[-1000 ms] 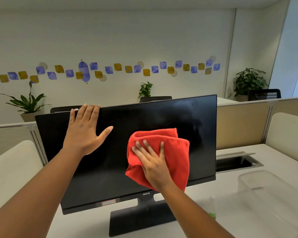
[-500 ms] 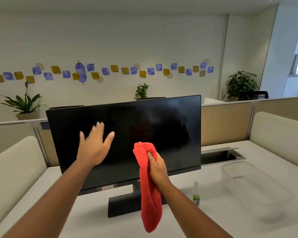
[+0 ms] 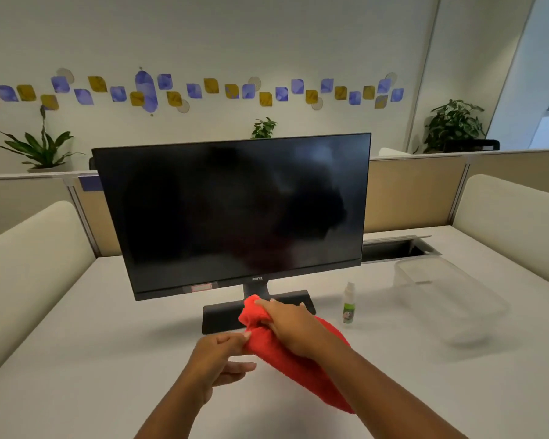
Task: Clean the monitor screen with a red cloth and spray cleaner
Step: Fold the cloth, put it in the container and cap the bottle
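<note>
Before the monitor base, red cloth is bunched under curled right hand; its edge is pinched by left hand fingertips. Spray bottle is stood just right.

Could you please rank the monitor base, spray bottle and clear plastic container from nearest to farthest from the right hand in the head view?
1. monitor base, just beyond the right hand.
2. spray bottle, to its right.
3. clear plastic container, far right.

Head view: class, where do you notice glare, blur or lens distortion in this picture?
Head view: pale glare smears the monitor screen at upper right; wide-angle bending curves the wall edges and partitions; the clear container looks soft, its edges hard to trace.
</note>
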### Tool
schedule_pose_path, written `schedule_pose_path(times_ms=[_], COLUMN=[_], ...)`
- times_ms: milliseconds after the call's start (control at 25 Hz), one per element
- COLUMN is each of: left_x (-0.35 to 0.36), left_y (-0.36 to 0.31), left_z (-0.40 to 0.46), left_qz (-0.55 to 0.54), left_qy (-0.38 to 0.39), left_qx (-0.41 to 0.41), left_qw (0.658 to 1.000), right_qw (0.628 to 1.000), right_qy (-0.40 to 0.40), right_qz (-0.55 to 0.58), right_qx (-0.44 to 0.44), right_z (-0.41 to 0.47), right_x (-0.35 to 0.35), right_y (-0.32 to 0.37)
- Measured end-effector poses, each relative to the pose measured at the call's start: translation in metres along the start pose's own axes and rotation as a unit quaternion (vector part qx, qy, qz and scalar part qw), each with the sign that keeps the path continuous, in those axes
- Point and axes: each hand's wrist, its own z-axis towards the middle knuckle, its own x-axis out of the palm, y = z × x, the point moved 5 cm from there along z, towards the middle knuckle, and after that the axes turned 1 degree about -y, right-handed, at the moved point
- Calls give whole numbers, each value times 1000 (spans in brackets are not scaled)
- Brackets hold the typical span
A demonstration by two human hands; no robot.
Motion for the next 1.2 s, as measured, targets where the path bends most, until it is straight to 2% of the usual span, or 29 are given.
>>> schedule_pose_path(times_ms=[120,240,320,400,440,520,560,600,680,760,920,1040,1120,1200], left_x=[1,-4,-11,-17,-19,-16,-7,4,23,26,27,25,21,15], left_y=[46,75,84,89,87,80,79,85,106,127,135,131,132,136], left_z=[-7,-17,-21,-20,-18,-13,-11,-10,-7,1,13,14,11,6], left_qz=[-2,50,109,218,321,537,570,568,590,624,608,595,573,567], left_qy=[3,13,30,34,18,-58,-73,-54,39,70,49,38,71,121], left_qx=[-96,-139,-149,-157,-140,-12,67,131,173,146,116,152,187,211], left_qw=[995,989,982,963,937,842,816,811,787,764,784,788,795,787], right_qw=[996,984,987,991,986,975,968,962,960,967,979,994,998,992], right_qy=[82,176,145,52,30,57,92,122,134,114,109,74,56,78], right_qz=[-34,-2,38,-24,-73,-99,-87,-72,-63,-74,-73,-28,-6,-32], right_qx=[17,14,56,120,147,192,215,232,237,215,155,79,-22,-91], right_z=[-17,-38,-44,-51,-57,-71,-78,-84,-88,-83,-63,-57,-67,-81], right_x=[54,87,82,71,70,84,96,107,124,129,122,100,86,79], right_y=[-5,-12,-23,-33,-34,-32,-32,-32,-38,-46,-63,-68,-69,-72])
